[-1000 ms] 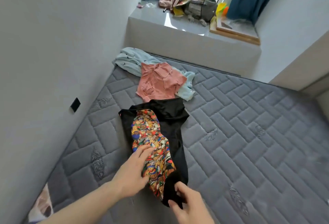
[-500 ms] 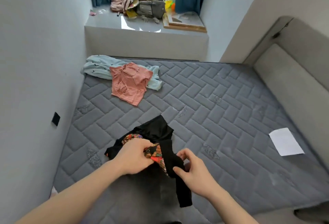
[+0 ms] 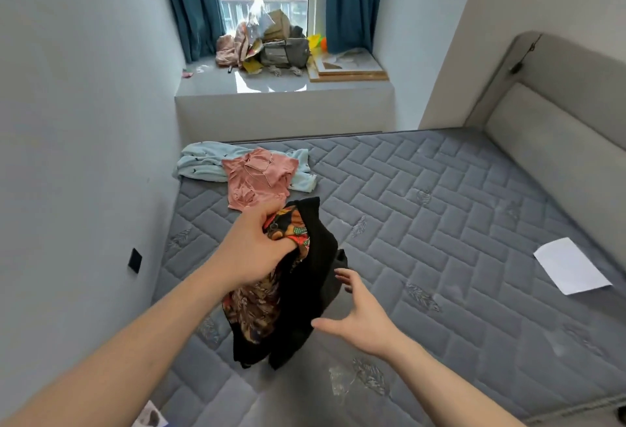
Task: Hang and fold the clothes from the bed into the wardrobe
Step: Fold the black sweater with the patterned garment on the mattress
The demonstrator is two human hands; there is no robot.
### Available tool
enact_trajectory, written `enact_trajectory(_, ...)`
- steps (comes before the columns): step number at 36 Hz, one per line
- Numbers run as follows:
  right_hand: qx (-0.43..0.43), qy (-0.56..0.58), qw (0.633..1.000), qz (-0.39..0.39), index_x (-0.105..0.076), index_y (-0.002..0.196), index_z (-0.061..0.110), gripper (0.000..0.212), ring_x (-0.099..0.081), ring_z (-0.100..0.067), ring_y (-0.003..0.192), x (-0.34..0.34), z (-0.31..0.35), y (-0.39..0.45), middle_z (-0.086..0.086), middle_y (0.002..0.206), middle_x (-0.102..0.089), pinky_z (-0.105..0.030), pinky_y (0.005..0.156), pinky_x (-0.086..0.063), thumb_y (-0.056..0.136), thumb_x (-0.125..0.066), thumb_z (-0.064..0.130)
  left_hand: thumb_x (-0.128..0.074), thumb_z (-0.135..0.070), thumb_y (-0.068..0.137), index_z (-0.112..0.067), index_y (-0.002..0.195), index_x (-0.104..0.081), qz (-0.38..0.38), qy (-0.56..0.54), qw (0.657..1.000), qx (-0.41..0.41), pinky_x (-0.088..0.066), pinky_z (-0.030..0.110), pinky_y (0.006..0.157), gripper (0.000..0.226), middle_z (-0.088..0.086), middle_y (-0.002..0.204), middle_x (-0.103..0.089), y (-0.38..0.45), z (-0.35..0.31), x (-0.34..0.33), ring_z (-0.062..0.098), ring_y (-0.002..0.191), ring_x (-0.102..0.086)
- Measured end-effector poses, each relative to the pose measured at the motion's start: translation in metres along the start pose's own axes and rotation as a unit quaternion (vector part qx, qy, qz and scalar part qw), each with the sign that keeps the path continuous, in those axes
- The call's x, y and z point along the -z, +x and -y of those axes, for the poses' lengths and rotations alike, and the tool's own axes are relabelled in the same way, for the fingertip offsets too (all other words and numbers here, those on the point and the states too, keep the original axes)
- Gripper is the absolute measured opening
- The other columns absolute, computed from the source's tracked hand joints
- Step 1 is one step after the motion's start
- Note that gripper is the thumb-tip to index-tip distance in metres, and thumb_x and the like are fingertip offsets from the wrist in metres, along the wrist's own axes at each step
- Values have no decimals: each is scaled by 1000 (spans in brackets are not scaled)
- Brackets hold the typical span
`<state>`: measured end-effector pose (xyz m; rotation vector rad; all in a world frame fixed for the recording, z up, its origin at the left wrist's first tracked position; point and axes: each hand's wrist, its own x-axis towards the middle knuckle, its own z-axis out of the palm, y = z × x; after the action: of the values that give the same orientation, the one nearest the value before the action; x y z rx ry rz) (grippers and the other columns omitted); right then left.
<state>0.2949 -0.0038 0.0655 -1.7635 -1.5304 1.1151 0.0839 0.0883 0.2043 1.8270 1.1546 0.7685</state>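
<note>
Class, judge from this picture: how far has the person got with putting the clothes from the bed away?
Done: nothing visibly; no wardrobe is in view. In hand: the left hand grips the black patterned garment, lifted off the mattress; the right hand is open beside it. Left: the pink shirt and the light blue garment under it.

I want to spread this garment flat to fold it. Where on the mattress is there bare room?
The widest bare stretch of mattress lies between the pink shirt and the white paper, up to the headboard. The far left corner is crowded: the pink shirt overlaps the light blue garment.
</note>
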Motion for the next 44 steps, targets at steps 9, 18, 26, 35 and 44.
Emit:
enact_trajectory(9,39,65,996,-56,-68,103,44,11,-67,10,94,-12,68,25,33,96,-71,-18,80,-56,93,-68,40,-65,-10,77,-22,91,-68,-140,50,989,-9,-53,34,73,19,-6,80,-69,30,-56,4,8,77,-63)
enact_trajectory(18,90,-30,982,-164,-67,91,32,26,-59,2,79,81,68,30,18,81,-68,-15,69,-41,103,-50,17,-92,-43,63,-44,106,-71,59,70,994,56,-52,22,84,48,-21,99,-75,28,-32,69,-3,91,-70)
enact_trajectory(26,188,-125,960,-165,-48,77,41,32,-55,-4,66,106,105,34,21,68,-60,-35,63,-42,104,-48,23,-79,-17,80,-19,90,-72,-54,-6,994,93,-57,38,81,13,-6,83,-77,41,-28,102,13,83,-74)
enact_trajectory(35,152,-252,952,-82,-55,78,20,50,-59,-22,71,106,97,38,4,67,-60,-42,69,-48,80,-67,68,-73,-19,60,-16,74,-68,-127,-27,987,97,-55,39,77,15,0,71,-72,54,-30,102,24,81,-69)
enact_trajectory(44,-26,-290,946,144,-43,54,18,25,-44,-3,46,90,50,41,8,52,-46,-24,48,-36,68,-63,19,-69,-17,55,-22,57,-61,-170,-56,979,95,-51,38,71,10,-4,62,-62,74,-24,102,24,76,-62)
